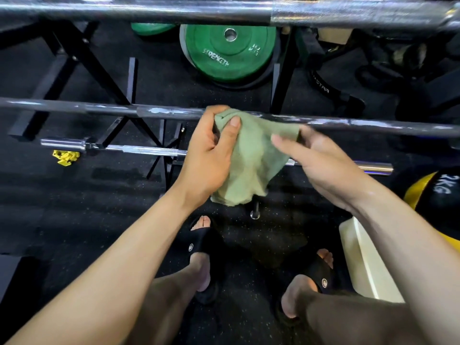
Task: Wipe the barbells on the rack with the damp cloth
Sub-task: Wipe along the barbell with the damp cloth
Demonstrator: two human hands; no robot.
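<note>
The green cloth hangs at the centre of the view, bunched at its top against the middle barbell, which runs nearly level from 9 o'clock to 3 o'clock, dipping slightly toward the right. The left hand grips the cloth's upper left corner, thumb pressed on the front of the fabric and fingers curled round behind it, right at the bar. The right hand holds the cloth's upper right corner, at about 2 o'clock from the cloth's middle; its fingers are curled into the fabric with the index finger stretched out leftward over it. The cloth's long axis runs top to bottom, its loose lower edge pointing to 6 o'clock, below the bar and in front of it.

A second, thicker barbell crosses the top of the view, also from 9 to 3, its knurled stretch lying to the right. A third, shiny barbell lies lower, behind the cloth, its right end showing past the right hand. The black rack frame stands at 10 o'clock. A green weight plate leans at 12 o'clock on the black floor. A yellow clip lies at 9 o'clock. A cream box sits at 4 o'clock, a yellow and black ball above it. Both feet wear black sandals.
</note>
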